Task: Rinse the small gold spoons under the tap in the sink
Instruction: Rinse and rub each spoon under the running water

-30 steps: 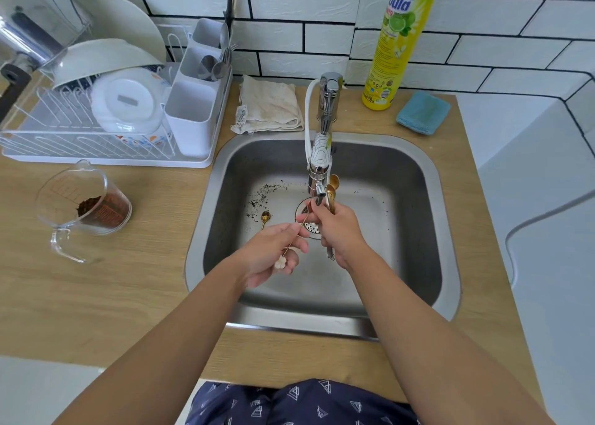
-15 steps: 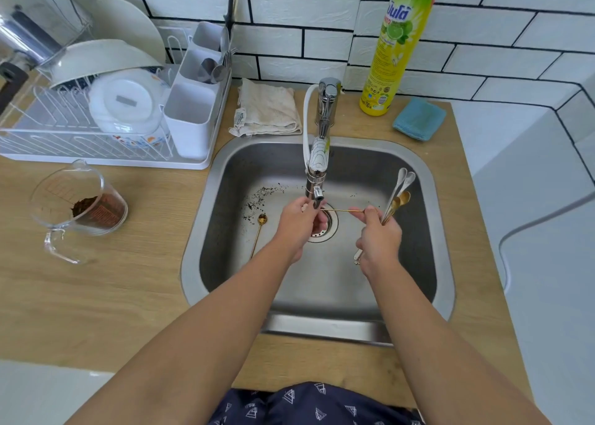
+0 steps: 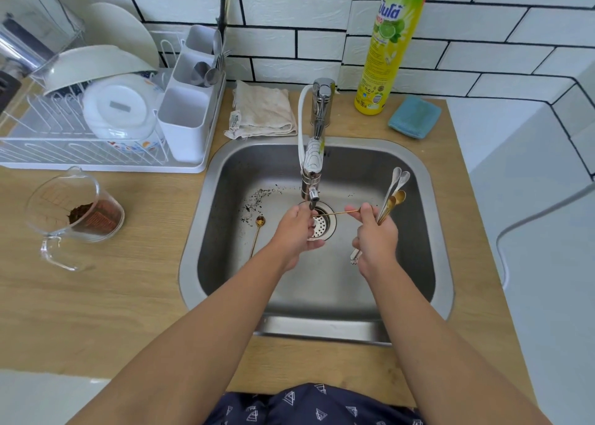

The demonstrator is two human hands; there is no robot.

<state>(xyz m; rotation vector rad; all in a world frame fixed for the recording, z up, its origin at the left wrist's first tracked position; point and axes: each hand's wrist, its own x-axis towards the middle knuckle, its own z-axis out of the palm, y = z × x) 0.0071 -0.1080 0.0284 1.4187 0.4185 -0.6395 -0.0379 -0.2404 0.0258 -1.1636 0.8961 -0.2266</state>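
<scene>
My two hands are over the drain of the steel sink, just below the tap. A thin gold spoon lies level between them: my left hand pinches its bowl end under the spout, and the fingertips of my right hand pinch its handle end. My right hand also grips a bundle of spoons, gold and silver, their bowls pointing up and away. Another gold spoon with dark grit in its bowl lies on the sink floor to the left. Whether water runs is unclear.
Dark grounds speckle the sink floor. A glass measuring jug with brown powder stands on the wooden counter at left. Behind it is a white dish rack with bowls and cutlery. A cloth, a detergent bottle and a blue sponge sit behind the sink.
My hands have drawn apart: the right one moved right with its bundle, and one gold spoon now spans between both hands under the spout. In the last half second little has moved.
</scene>
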